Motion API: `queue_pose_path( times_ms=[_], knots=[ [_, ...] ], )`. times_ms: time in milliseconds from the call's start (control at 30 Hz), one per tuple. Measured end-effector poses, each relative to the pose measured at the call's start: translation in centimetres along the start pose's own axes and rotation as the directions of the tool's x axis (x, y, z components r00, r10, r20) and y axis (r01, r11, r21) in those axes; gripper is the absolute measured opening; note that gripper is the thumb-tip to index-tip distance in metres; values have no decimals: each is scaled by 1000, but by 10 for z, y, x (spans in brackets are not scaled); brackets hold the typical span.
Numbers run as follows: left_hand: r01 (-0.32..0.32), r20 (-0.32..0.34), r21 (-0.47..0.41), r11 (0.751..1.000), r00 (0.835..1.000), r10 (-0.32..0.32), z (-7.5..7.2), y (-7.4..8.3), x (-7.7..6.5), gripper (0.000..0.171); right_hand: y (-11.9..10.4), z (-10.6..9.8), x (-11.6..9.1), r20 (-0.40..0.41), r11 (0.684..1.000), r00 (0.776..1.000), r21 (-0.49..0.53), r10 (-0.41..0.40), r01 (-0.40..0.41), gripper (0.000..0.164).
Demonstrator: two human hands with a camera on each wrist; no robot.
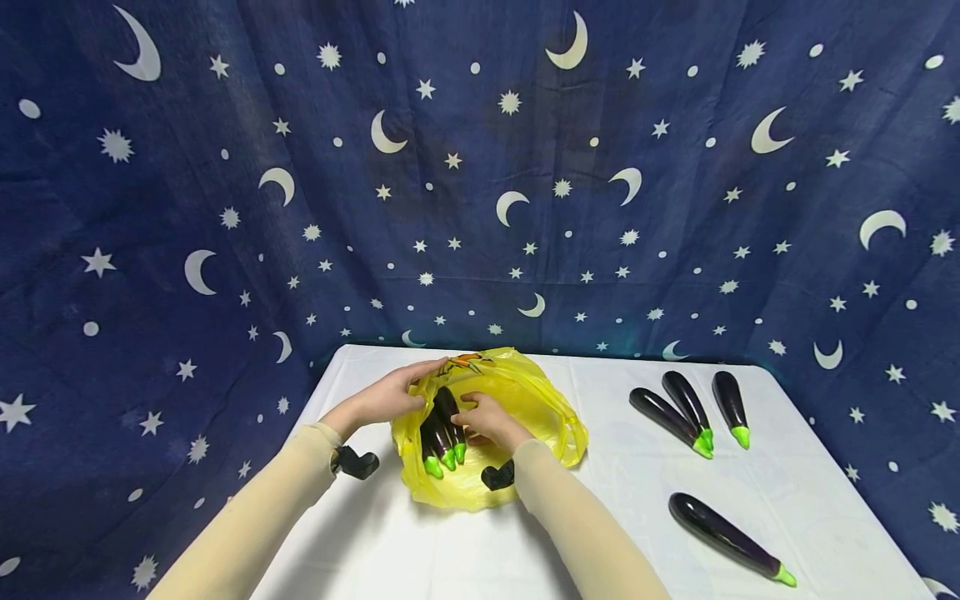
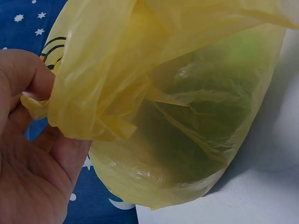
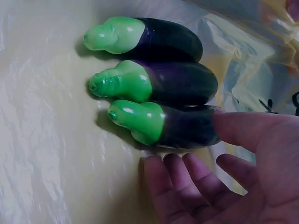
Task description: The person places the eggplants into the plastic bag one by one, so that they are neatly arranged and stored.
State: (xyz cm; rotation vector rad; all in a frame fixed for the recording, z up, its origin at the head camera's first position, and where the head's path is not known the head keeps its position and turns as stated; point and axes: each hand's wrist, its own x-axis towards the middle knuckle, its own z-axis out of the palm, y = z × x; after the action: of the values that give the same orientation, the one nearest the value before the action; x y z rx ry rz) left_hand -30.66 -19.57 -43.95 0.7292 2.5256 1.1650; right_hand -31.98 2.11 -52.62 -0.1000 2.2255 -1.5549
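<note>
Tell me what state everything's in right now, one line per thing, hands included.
Yellow bag: open, on the table.
Bagged eggplants: three, side by side.
Loose eggplants: four, lying on the table.
Left hand: holding the bag's edge.
Right hand: inside the bag, fingers beside the nearest eggplant, contact unclear.
Curtain: hanging behind the table.

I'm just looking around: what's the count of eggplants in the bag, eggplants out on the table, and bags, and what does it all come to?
Eggplants in the bag: 3
Eggplants out on the white table: 4
Yellow plastic bag: 1
Total: 8 things, 7 of them eggplants
</note>
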Motion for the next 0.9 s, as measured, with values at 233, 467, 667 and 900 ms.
queue_pose_path(
  times_ms=[233,467,667,900],
  knots=[
    [8,-5,1,1000,1000,-8,-1,2,-2,80,-6,-12,-8,23,990,998,-126,-55,57,62],
    [-3,-4,0,1000,1000,3,-1,1,-4,80,-6,-22,-25,94,966,987,-209,-133,151,65],
    [6,3,-2,1000,1000,-6,0,-1,-2,79,-8,-26,-45,145,935,969,-270,-198,231,64],
    [-26,1,7,1000,1000,26,0,-1,-1,80,-9,-44,-72,172,913,952,-282,-255,296,61]
  ],
)
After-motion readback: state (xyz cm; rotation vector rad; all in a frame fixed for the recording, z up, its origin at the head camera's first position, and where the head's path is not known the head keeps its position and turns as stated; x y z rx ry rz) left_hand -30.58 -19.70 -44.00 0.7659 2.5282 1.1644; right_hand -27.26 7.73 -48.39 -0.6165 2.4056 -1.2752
